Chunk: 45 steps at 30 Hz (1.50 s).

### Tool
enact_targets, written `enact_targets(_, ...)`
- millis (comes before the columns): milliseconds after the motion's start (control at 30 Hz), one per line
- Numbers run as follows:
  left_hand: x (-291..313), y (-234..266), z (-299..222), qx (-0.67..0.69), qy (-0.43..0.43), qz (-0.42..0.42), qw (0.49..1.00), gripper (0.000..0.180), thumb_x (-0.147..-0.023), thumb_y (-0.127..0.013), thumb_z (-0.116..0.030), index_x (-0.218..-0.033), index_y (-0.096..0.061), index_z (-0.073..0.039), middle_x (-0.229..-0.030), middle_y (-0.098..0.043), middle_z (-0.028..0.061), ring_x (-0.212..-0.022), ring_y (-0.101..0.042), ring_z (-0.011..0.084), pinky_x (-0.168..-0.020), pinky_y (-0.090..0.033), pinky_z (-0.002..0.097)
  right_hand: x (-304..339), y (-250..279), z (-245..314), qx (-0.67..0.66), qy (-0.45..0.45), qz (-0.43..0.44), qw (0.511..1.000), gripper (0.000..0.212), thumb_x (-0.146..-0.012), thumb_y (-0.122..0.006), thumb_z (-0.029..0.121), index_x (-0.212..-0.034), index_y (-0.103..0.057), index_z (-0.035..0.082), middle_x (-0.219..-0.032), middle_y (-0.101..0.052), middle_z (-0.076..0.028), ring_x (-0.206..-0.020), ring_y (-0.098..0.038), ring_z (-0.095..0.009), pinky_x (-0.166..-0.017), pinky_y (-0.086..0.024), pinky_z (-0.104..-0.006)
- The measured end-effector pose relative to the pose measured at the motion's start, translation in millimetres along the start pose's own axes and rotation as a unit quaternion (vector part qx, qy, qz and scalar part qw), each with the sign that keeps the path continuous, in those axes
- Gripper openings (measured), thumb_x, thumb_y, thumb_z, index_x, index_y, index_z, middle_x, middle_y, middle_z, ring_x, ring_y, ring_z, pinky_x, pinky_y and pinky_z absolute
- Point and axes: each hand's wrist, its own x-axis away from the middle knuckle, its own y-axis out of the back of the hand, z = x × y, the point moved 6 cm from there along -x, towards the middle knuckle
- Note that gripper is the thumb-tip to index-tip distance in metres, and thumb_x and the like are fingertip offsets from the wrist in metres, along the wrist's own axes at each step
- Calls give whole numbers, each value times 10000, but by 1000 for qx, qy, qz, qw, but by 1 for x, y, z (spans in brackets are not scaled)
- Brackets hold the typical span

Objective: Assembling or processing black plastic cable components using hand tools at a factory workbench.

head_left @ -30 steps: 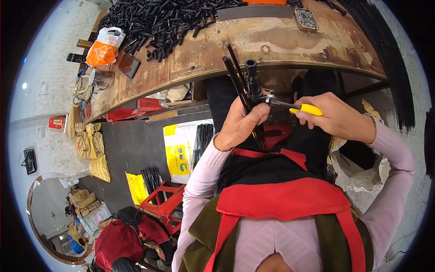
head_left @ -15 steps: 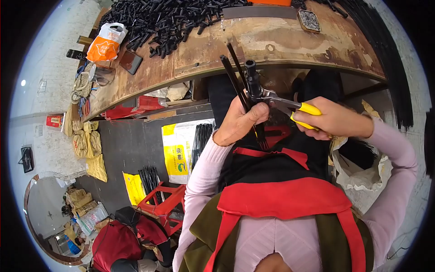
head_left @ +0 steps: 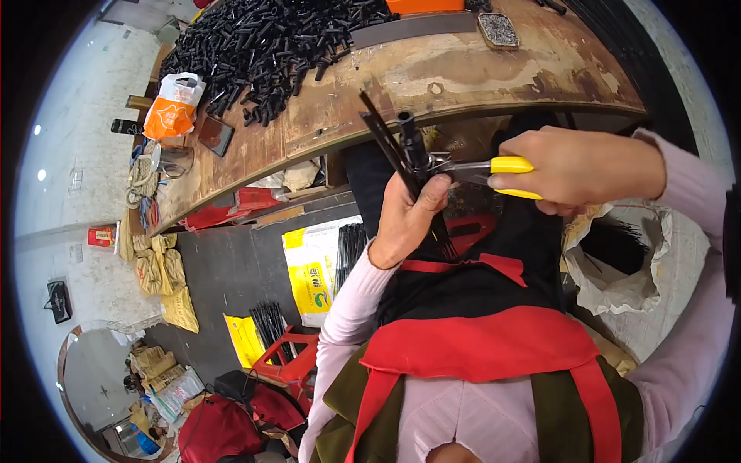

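Observation:
My left hand (head_left: 403, 224) is closed around several long thin black rods (head_left: 380, 137) and a black tubular fitting (head_left: 414, 147), which stands upright above the thumb. Yellow-handled pliers (head_left: 512, 165) are gripped in my right hand (head_left: 571, 162), with the fingers wrapped round the handles. The metal jaws reach left to the side of the fitting, close to my left thumb. A small shiny metal piece (head_left: 438, 160) shows at the jaws; whether they clamp it I cannot tell. Both hands are over my lap, just in front of the table edge.
Ahead stands a worn wooden table (head_left: 448, 77) with a heap of black fittings (head_left: 270, 46), a tray of small metal bits (head_left: 499, 31) and a phone (head_left: 215, 136). An open white sack (head_left: 617, 289) of black rods is at right. A red stool (head_left: 289, 355) stands lower left.
My right hand has turned, and its forearm and elbow have risen outward. The pliers now lie more level, with their jaws still at the fitting. The whole view has shifted slightly.

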Motion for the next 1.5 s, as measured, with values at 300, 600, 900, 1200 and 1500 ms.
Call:
enact_targets(300, 1, 12, -4, 88, -13, -81, 993, 155, -992, -579, -164, -1007, -490, -38, -743, -462, -18, -605, -408, 54, -522, -335, 212, -42, -49, -24, -152, 219, -87, 960, 406, -986, -529, 191, -1359, -510, 33, -854, -645, -79, -795, -616, -203, -744, -481, -299)
enact_targets(600, -4, -7, -2, 85, 16, -58, 995, 149, -968, -615, -133, -972, -496, -43, -742, -478, -24, -598, -404, 53, -517, -337, 211, -24, -24, -30, 155, 296, -398, 854, 705, -780, -583, -126, -1420, -465, 144, -1245, -482, -163, -1083, -534, -344, -924, -459, -424)
enact_targets(900, -5, -10, 5, 46, 30, -59, 997, 199, -953, -647, -167, -1036, -514, -45, -789, -522, -25, -647, -455, 45, -557, -386, 202, -11, -17, -29, 268, 302, -461, 790, 723, -740, -580, -99, -1409, -493, 160, -1197, -508, -149, -1085, -532, -333, -933, -452, -422)
enact_targets(1200, -6, -9, 6, 45, 31, -48, 997, 220, -947, -659, -187, -1031, -514, -44, -822, -527, -24, -652, -454, 50, -559, -385, 206, -4, -9, -28, 360, 264, -434, 783, 617, -802, -623, 14, -1396, -504, 132, -916, -540, -86, -866, -566, -260, -732, -450, -373)
enact_targets(1500, -8, -14, 1, 79, 36, 23, 996, 139, -954, -634, -144, -972, -526, -59, -748, -483, -32, -637, -420, 52, -550, -347, 204, -19, -31, -32, -201, 138, 7, 970, 418, -832, -704, 74, -1166, -466, -10, -571, -534, -63, -476, -588, -138, -440, -434, -291)
